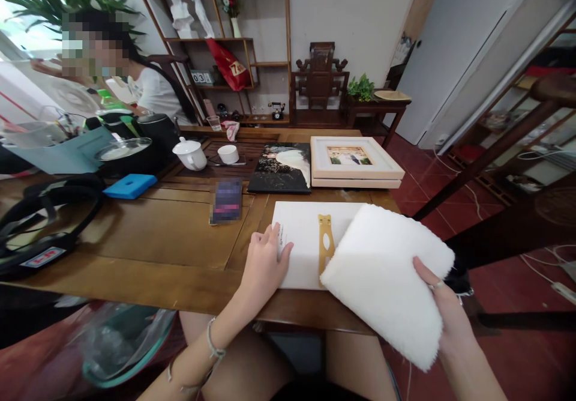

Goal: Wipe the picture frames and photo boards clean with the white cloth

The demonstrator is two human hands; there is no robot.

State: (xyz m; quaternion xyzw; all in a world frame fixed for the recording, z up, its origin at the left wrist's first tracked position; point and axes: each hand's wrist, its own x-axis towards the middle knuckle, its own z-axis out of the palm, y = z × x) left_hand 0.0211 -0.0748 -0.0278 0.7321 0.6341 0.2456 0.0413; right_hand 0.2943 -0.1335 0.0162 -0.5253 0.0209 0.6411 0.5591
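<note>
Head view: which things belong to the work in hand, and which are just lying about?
In hand: white fleecy cloth held by the right hand; white board under the left hand; tan strip lying on the board.
Lying about: framed photo, dark photo print, teapot, cup, blue pad, phone.

The cloth (pixel 387 275) covers the right side of the card (pixel 299 233) on the table (pixel 171 233), album (pixel 281 170) and frame (pixel 355 161) behind it.

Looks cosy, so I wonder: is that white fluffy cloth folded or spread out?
Folded, it seems: the white fluffy cloth shows a thick rounded edge, and the right hand grips one corner.
</note>
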